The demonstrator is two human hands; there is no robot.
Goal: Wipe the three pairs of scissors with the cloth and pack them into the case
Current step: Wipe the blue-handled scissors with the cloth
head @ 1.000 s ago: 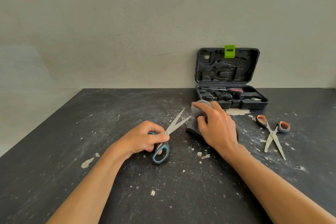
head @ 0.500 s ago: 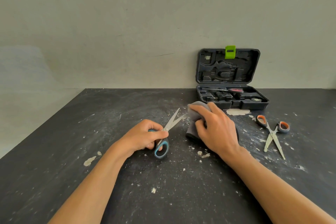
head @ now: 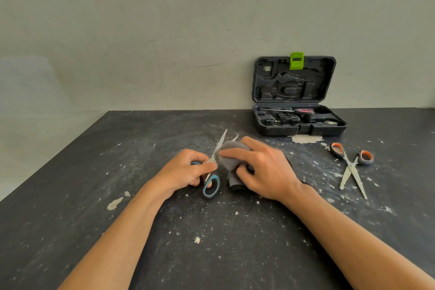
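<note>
My left hand (head: 186,170) grips the handles of the blue-handled scissors (head: 211,185), whose blades stand apart and point away from me. My right hand (head: 263,169) holds a grey cloth (head: 231,160) bunched over the right blade near the pivot; only that blade's tip shows beyond the cloth. A pair of orange-handled scissors (head: 350,167) lies spread on the table to the right, untouched. The dark tool case (head: 297,128) stands with its lid up against the wall at the back right, and a red-handled pair (head: 303,110) lies inside its lower half.
The dark table (head: 94,183) is scuffed and dotted with pale paint flecks, with a bigger pale patch (head: 307,138) in front of the case. A plain wall rises behind the table. The case lid carries a green latch (head: 296,61).
My right hand has brought the cloth leftward onto the scissors' right blade, down near the pivot. My left hand has turned the scissors so the blades point more steeply away.
</note>
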